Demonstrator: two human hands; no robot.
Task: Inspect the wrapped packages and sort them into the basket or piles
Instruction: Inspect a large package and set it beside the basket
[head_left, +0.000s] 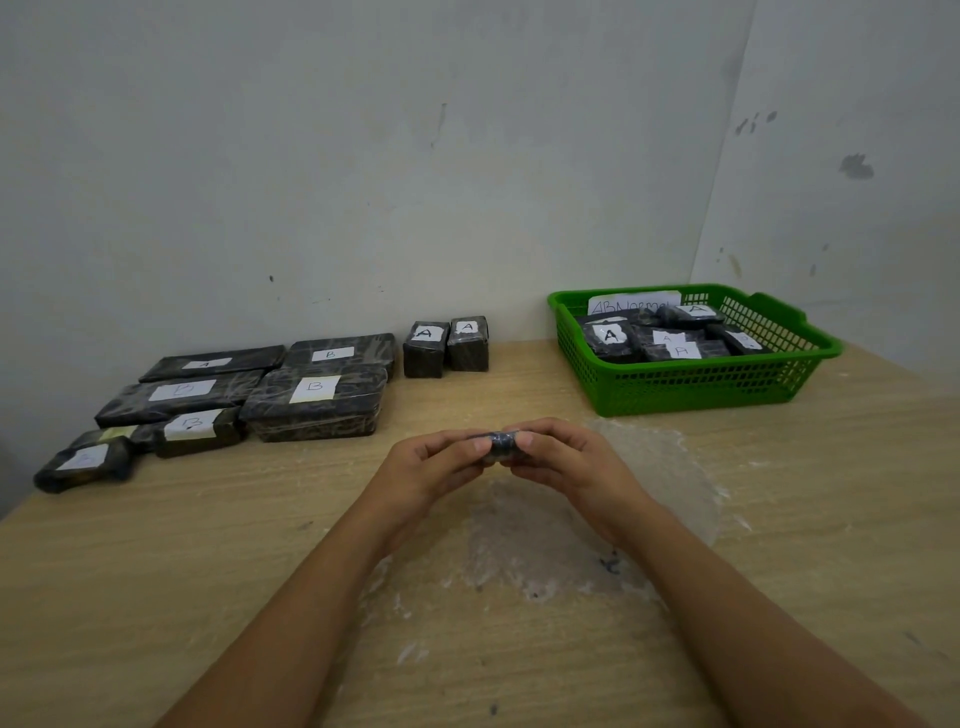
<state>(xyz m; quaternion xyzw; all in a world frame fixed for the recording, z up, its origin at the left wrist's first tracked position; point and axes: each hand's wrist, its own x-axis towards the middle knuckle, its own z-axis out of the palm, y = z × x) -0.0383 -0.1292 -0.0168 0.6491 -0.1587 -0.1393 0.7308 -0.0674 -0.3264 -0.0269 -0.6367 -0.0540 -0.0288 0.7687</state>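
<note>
Package, small, dark and film-wrapped, is pinched at its ends between left hand and right hand above the table, its long axis apparently running left to right. Turning it slowly should expose any label before choosing the green basket or the piles at left.

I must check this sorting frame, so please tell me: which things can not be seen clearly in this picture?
Head view only:
- Small package: mostly covered by the fingers of the left hand and right hand; any label is hidden.
- Sign in the green basket: lower edge hidden behind the packages.
- Near-left package's label: too blurred to read.
- Lower basket packages: hidden by those on top.
</note>
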